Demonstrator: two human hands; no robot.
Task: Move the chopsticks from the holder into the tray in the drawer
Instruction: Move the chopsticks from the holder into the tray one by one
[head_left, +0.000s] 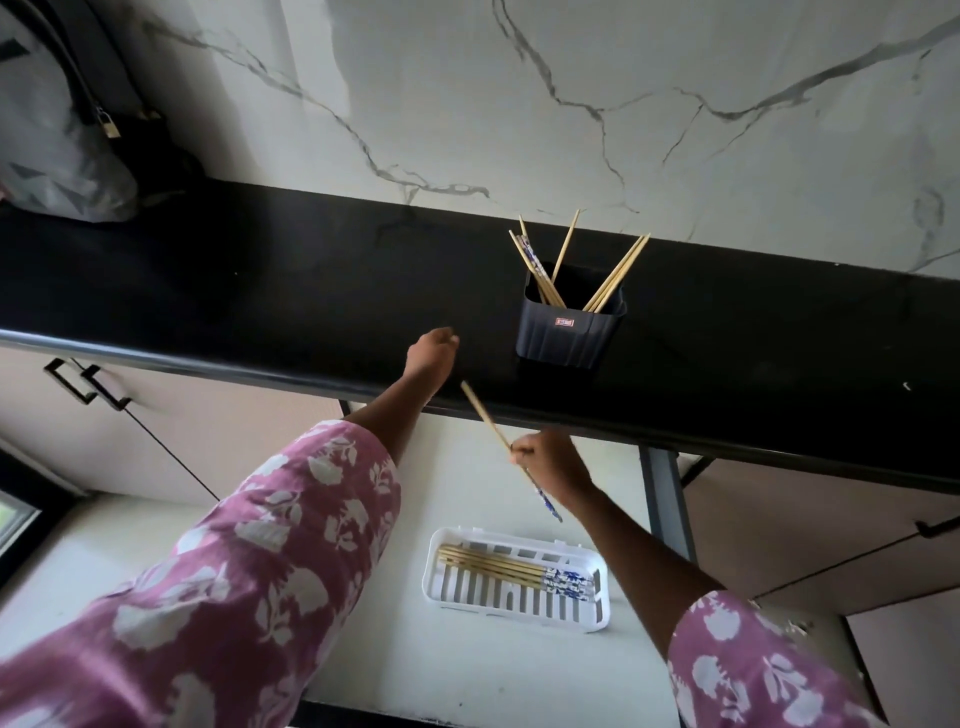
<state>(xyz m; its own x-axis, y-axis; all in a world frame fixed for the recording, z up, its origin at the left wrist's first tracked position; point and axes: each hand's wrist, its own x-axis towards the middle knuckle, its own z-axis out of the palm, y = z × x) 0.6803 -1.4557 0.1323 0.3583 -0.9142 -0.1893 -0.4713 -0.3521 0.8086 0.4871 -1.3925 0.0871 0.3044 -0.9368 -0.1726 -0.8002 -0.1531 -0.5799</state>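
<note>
A chopstick (485, 422) is gripped in the closed right hand (545, 460), held slantwise above the open drawer (467, 670), patterned end lowest. The left hand (431, 353) is rested on the black counter (260, 291) with fingers curled, nothing seen in it. More chopsticks (613, 275) are stood in the dark holder (569, 332) on the counter, and several are laid in the white tray (519, 616) within the drawer.
</note>
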